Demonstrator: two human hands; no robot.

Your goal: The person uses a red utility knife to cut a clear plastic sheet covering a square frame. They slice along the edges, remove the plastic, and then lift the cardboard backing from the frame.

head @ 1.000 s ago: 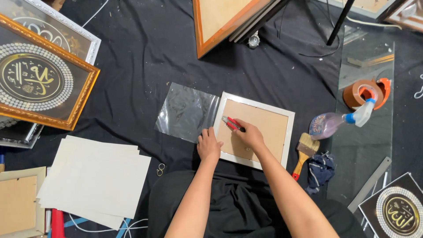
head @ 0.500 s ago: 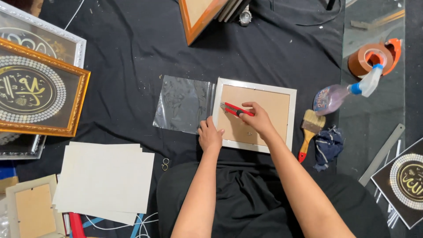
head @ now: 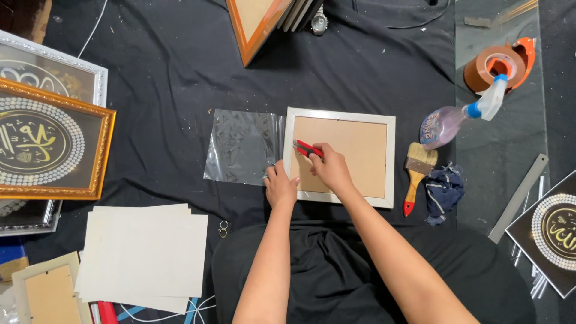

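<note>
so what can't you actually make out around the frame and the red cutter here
Head view:
- Blade tip of the red cutter: too small, and the right hand covers the handle.
- Lower left corner of the white frame: hidden under the left hand.
- What the left hand's fingertips pinch at the clear plastic sheet: too small to tell.
- Orange-edged frame: cut off by the top edge.

one white frame point(head: 340, 157), one red cutter point(head: 308, 148), one paintbrush point(head: 417, 176), one spray bottle point(head: 462, 114)

Black cloth point(head: 168, 78) — floor covering
</note>
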